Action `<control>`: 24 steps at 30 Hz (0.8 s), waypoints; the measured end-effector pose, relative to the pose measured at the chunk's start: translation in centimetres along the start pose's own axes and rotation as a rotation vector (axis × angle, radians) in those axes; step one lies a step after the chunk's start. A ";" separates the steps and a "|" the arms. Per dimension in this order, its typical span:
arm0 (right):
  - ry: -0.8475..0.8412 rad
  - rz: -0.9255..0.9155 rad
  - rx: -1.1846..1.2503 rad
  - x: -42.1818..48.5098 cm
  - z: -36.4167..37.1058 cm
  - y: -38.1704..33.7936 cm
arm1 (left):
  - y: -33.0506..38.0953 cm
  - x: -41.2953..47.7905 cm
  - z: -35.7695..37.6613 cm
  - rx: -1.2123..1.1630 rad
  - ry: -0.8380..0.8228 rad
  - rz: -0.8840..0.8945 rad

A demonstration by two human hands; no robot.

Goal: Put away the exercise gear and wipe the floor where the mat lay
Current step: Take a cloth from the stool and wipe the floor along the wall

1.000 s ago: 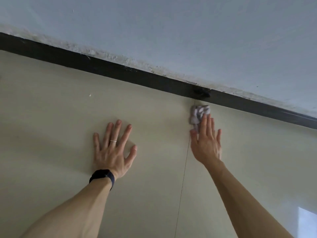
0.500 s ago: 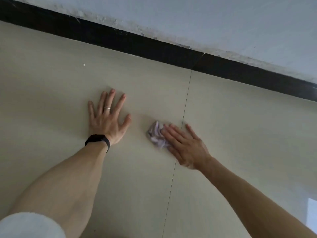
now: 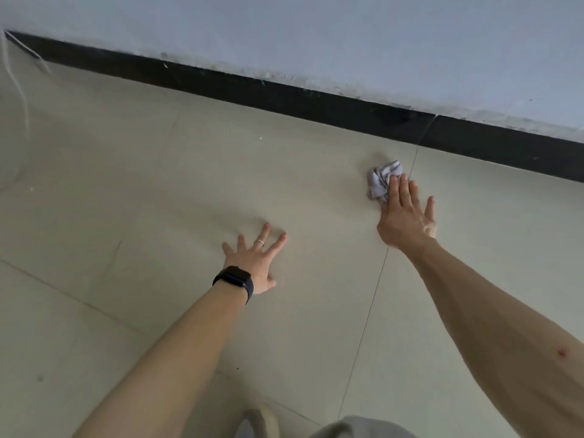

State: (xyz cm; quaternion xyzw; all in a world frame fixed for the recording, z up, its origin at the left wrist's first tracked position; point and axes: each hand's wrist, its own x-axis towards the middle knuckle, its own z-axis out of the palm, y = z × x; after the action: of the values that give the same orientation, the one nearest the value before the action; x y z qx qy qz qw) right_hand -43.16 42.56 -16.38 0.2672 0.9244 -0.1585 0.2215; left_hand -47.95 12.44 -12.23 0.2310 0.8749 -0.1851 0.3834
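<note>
A crumpled pale lilac cloth [image 3: 380,180] lies on the beige tiled floor [image 3: 158,191] close to the black skirting board. My right hand [image 3: 406,214] presses flat on its near part with straight fingers, which hide some of the cloth. My left hand [image 3: 254,263] lies flat on the bare floor to the left, fingers spread, with a ring and a dark wristband. No mat or exercise gear is in view.
A black skirting board [image 3: 284,96] runs under a pale blue-grey wall [image 3: 316,36] across the top. A thin white cord [image 3: 19,90] hangs at the far left. A shoe tip [image 3: 260,422] and a grey trouser knee [image 3: 363,429] show at the bottom edge.
My right hand has slid the cloth from near my left hand back out to the right and toward the skirting board. My left hand stays planted on the floor; the view has pulled back.
</note>
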 end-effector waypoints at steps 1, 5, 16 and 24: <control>-0.014 0.016 -0.019 -0.1 -0.3 -0.3 | -0.1 -0.8 0.7 -0.001 -0.024 -0.011; -0.032 0.063 -0.061 -0.2 -0.7 -1.1 | -0.3 -1.4 1.0 0.015 -0.065 -0.008; 0.000 0.198 0.039 0.5 0.7 -4.0 | -4.9 -0.3 2.9 0.167 0.161 0.241; 0.242 0.469 0.352 3.4 1.2 -9.0 | -11.2 4.7 -0.5 0.072 0.475 0.307</control>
State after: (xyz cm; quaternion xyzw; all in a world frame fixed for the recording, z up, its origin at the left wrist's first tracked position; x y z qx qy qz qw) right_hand -50.38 36.26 -17.49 0.5240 0.8157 -0.2277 0.0909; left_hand -57.22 4.68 -13.85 0.4112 0.8879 -0.0964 0.1825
